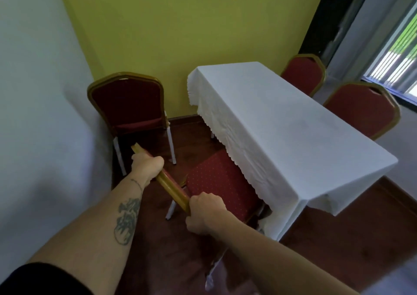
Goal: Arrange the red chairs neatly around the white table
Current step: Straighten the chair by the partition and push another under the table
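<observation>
A table under a white cloth (282, 123) stands in the room's corner. Both of my hands grip the gold top rail of a red chair (221, 182) on the table's near long side. My left hand (147, 165) holds the rail's far end and my right hand (206, 212) its near end. This chair's dotted red seat reaches partly under the cloth's lace edge. A second red chair (128, 105) stands apart to the left, its back against the white wall. Two more red chairs (303, 73) (363, 109) stand along the far side of the table.
A yellow wall (180, 35) runs behind the table's end and a white wall (40, 91) closes the left. A window (397, 57) with a dark frame is at the right. The floor (338, 238) is dark reddish wood.
</observation>
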`<state>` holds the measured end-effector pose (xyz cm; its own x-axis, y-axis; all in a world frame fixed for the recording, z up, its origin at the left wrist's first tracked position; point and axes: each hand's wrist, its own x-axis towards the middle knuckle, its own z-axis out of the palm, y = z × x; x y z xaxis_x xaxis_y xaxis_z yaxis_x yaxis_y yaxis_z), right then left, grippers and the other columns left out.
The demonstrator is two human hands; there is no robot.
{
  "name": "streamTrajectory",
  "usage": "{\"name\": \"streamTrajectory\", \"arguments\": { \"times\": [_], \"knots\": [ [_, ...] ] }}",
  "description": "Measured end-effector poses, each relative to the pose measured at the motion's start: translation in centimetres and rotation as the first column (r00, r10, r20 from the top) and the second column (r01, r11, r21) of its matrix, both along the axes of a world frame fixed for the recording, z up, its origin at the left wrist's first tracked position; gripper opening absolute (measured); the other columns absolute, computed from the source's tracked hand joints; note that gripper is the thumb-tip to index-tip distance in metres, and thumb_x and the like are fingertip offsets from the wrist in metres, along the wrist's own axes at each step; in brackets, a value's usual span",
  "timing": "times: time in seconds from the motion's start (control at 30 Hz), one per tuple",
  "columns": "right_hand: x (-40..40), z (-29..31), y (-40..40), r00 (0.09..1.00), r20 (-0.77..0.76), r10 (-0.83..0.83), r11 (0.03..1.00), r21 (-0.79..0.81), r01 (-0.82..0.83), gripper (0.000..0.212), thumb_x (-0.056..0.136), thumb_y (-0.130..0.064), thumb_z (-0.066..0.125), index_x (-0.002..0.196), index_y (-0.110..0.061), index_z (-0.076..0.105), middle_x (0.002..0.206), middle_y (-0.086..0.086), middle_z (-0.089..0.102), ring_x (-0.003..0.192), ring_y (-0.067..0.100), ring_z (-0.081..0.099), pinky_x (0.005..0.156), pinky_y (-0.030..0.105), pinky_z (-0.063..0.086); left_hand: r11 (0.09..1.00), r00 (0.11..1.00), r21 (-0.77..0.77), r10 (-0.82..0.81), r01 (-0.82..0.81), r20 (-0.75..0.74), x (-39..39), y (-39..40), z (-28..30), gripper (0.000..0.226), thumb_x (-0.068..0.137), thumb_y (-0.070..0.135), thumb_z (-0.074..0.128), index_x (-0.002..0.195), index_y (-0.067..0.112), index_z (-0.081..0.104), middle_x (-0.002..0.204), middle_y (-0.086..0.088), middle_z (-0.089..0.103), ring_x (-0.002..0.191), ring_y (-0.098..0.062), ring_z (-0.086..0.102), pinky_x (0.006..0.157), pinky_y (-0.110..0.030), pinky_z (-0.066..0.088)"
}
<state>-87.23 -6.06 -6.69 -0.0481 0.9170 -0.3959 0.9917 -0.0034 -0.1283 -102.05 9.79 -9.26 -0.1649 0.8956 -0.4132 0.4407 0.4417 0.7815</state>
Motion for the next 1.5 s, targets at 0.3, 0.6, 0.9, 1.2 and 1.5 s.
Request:
{"name": "streamTrajectory", "arguments": {
  "times": [0.3,0.6,0.9,1.2,1.5],
  "knots": [
    [1.2,-0.2,5.5,0.995,-0.097,0.015,0.996,-0.089,-0.024,0.068,0.083,-0.044,0.066,0.141,-0.015,0.044,0.125,0.011,0.061,0.11,0.035,0.063,0.091,0.044,0.054,0.999,0.997,-0.012,-0.038,0.037,-0.069,1.4,4.0,1.7,0.086,0.079,0.018,0.066,0.15,-0.009,0.027,0.154,-0.016,0.033,0.128,-0.038,0.049,0.106,-0.046,0.049],
    [5.1,-1.6,13.0,0.982,-0.187,-0.009,0.997,-0.081,-0.006,0.097,0.076,-0.055,0.058,0.157,-0.016,0.021,0.132,0.012,0.061,0.12,0.04,0.059,0.099,0.046,0.047,0.993,0.983,-0.063,-0.112,0.104,-0.143,6.1,12.1,1.9,0.078,0.081,0.024,0.062,0.147,-0.008,0.035,0.133,-0.022,0.057,0.114,-0.038,0.061,0.062,-0.034,0.042],
    [7.6,-2.5,18.3,0.97,-0.242,0.002,0.988,-0.151,-0.04,0.107,0.077,-0.057,0.059,0.16,-0.014,0.006,0.141,0.011,0.054,0.127,0.037,0.054,0.102,0.046,0.043,0.996,0.971,-0.054,-0.083,0.073,-0.226,9.7,17.1,1.9,0.051,0.088,0.02,0.061,0.133,0.005,0.044,0.1,-0.007,0.052,0.094,-0.028,0.056,0.062,-0.034,0.04],
    [9.9,-2.0,20.7,0.977,-0.205,-0.064,0.982,-0.188,0.025,0.108,0.076,-0.062,0.059,0.16,-0.019,0.007,0.143,0.011,0.054,0.127,0.038,0.054,0.105,0.047,0.043,0.985,0.976,-0.068,-0.164,0.156,-0.141,12.3,19.1,3.0,0.062,0.082,0.027,0.062,0.137,0.006,0.041,0.126,-0.015,0.058,0.109,-0.032,0.06,0.089,-0.041,0.053],
    [7.1,2.7,28.5,0.944,-0.318,-0.085,0.996,-0.025,0.081,0.089,0.077,-0.063,0.062,0.149,-0.018,0.035,0.143,0.008,0.05,0.125,0.034,0.055,0.1,0.05,0.048,0.938,0.946,-0.157,-0.32,0.309,-0.051,5.5,23.5,5.8,0.045,0.1,0.044,0.055,0.135,0.016,0.057,0.126,-0.003,0.062,0.106,-0.022,0.064,0.094,-0.046,0.055]
  ]
}}
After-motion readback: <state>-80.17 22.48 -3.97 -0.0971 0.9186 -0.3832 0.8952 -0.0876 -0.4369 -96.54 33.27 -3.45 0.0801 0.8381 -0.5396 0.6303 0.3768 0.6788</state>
